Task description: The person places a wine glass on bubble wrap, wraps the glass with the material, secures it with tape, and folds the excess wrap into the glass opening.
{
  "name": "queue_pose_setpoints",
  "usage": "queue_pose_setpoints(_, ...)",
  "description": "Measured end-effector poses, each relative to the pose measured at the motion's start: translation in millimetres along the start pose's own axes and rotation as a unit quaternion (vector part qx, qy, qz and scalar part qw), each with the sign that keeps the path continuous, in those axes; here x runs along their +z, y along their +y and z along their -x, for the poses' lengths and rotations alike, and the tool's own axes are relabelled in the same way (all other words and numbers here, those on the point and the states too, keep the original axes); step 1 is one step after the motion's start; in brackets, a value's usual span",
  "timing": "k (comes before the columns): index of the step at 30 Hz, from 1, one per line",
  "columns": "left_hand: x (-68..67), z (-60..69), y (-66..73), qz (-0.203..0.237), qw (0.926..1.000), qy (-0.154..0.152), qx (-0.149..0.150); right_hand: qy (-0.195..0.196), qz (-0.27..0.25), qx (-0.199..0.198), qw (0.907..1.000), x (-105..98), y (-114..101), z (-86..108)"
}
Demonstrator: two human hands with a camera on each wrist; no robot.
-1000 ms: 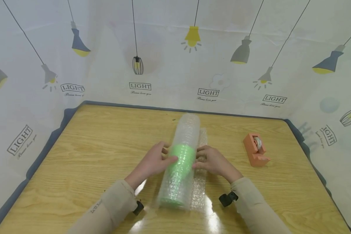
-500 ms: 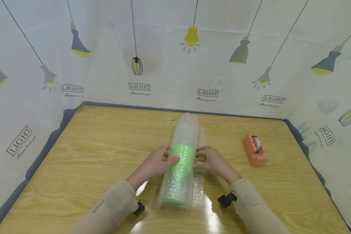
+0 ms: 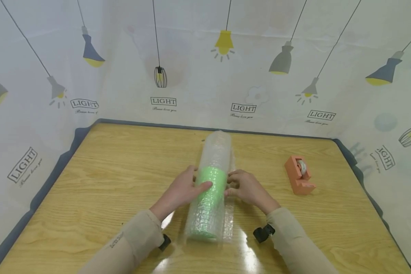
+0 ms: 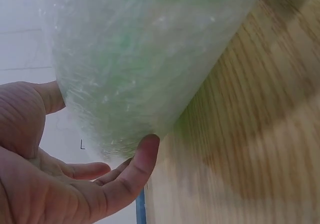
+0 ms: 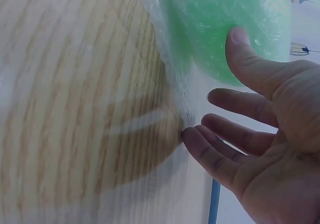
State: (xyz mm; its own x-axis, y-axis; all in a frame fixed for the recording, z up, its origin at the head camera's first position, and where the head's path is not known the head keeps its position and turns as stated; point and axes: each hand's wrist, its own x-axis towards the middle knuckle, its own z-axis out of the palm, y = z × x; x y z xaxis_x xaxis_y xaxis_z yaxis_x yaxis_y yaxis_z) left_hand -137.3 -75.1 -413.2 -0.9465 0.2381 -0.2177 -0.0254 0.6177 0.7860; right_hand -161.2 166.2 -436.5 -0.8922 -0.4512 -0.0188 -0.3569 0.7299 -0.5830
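Note:
A green cylinder point(image 3: 212, 179) lies inside a clear roll of bubble wrap point(image 3: 216, 150) on the table, its long axis pointing away from me. A loose flap of the wrap point(image 3: 228, 222) sticks out flat on the right side. My left hand point(image 3: 183, 186) holds the roll's left side, thumb on top; in the left wrist view its fingers curve round the bubble wrap point(image 4: 125, 74). On the other side my right hand point(image 3: 248, 186) touches the roll. Its fingers look loosely bent in the right wrist view, and the thumb lies over the green part point(image 5: 210, 39).
An orange tape dispenser point(image 3: 299, 175) with a roll of tape stands to the right on the wooden table point(image 3: 106, 171). Behind the table hangs a white sheet point(image 3: 195, 57) printed with lamps, which also runs along both sides.
The bubble wrap roll has turned and shifted slightly left, and less of the loose flap shows on its right. The left thumb reaches a little further over the top; the right hand followed left.

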Motion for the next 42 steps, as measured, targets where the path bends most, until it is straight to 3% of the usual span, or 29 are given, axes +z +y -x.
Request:
queue_pose_setpoints(15, 14.8, -4.1, 9.4, -0.047, 0.9980, 0.042, -0.007, -0.002, -0.016, 0.018, 0.9997, -3, 3, 4.7)
queue_pose_setpoints(25, 17.9, -5.8, 9.7, 0.006, 0.9996, 0.015, -0.024, -0.008, -0.027, 0.015, 0.9995, -9, 4, 8.5)
queue_pose_setpoints(31, 19.1, -6.0, 8.8, 0.008, 0.9994, 0.007, -0.034, 0.005, -0.043, 0.046, 0.9980, -19, -2, 11.6)
queue_pose_setpoints(42, 21.4, -6.3, 8.3, 0.005, 0.9995, -0.004, -0.030, 0.044, -0.079, 0.022, 0.9957, -24, -20, 10.2)
